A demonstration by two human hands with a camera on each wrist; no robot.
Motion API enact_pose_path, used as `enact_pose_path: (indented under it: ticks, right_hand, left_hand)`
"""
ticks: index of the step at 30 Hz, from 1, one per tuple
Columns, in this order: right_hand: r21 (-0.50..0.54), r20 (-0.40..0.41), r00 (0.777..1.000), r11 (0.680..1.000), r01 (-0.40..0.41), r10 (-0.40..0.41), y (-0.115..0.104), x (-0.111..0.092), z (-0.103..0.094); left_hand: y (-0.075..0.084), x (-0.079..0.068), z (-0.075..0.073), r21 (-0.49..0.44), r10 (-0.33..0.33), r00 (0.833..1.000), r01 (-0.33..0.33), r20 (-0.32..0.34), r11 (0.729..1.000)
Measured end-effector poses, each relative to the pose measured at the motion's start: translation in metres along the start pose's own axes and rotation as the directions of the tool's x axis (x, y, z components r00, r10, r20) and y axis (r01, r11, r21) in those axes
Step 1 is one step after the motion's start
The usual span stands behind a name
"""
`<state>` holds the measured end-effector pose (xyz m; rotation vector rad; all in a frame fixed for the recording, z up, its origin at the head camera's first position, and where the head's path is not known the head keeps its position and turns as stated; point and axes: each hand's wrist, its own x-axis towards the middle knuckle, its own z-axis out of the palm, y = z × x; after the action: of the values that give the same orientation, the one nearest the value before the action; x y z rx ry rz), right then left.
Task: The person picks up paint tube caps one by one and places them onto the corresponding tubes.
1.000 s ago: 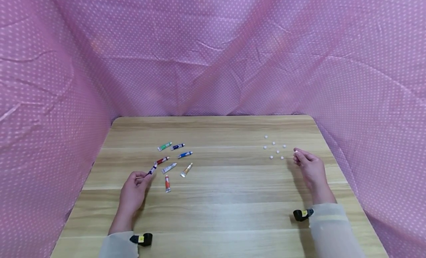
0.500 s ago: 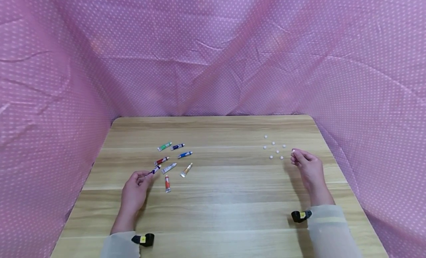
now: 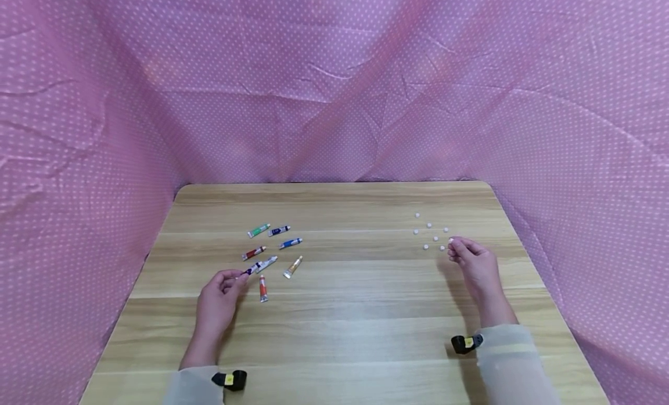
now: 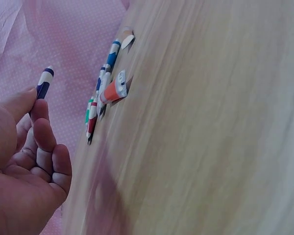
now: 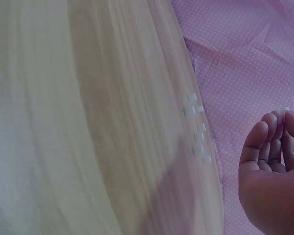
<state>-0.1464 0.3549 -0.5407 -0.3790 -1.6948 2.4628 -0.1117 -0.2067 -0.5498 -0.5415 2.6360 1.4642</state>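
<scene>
In the head view my left hand (image 3: pixel 216 300) is over the left part of the table, pinching a small dark purple paint tube (image 3: pixel 253 269) between thumb and fingertips. The left wrist view shows that tube (image 4: pixel 45 82) tilted up, its narrow white tip pointing away from the hand. It overlaps a silvery-white tube (image 3: pixel 269 262) in the head view. Across the table, my right hand (image 3: pixel 478 271) pinches a tiny white cap (image 3: pixel 452 240) at its fingertips, mostly covered in the right wrist view. Several similar white caps (image 3: pixel 435 239) lie scattered just beyond that hand.
More paint tubes lie around the left hand: green (image 3: pixel 258 230), dark blue (image 3: pixel 279 230), blue (image 3: pixel 290 243), red (image 3: pixel 254 253), gold (image 3: pixel 293 267) and orange (image 3: pixel 263 288). A pink dotted cloth (image 3: pixel 334 103) surrounds the wooden table (image 3: pixel 355 335) at back and sides.
My left hand has moved right with the purple tube, from beside the red tube to over the silvery-white one. My right hand has shifted left with its cap, closer to the loose caps.
</scene>
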Motion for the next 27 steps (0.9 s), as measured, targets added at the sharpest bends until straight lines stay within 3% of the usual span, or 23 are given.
enact_pose_path:
  ticks: [7, 27]
  right_hand:
    - [-0.065, -0.004, 1.000, 0.998, -0.018, 0.018, 0.006, -0.003, 0.008]
    - [-0.147, 0.019, 0.999, 0.988, -0.035, 0.038, 0.023, -0.008, 0.033]
  left_hand:
    - [0.000, 0.000, 0.007, -0.025, -0.027, 0.999, 0.028, 0.030, 0.999]
    - [0.009, -0.004, 0.019, 0.011, -0.012, 0.998, 0.012, 0.063, 1.000]
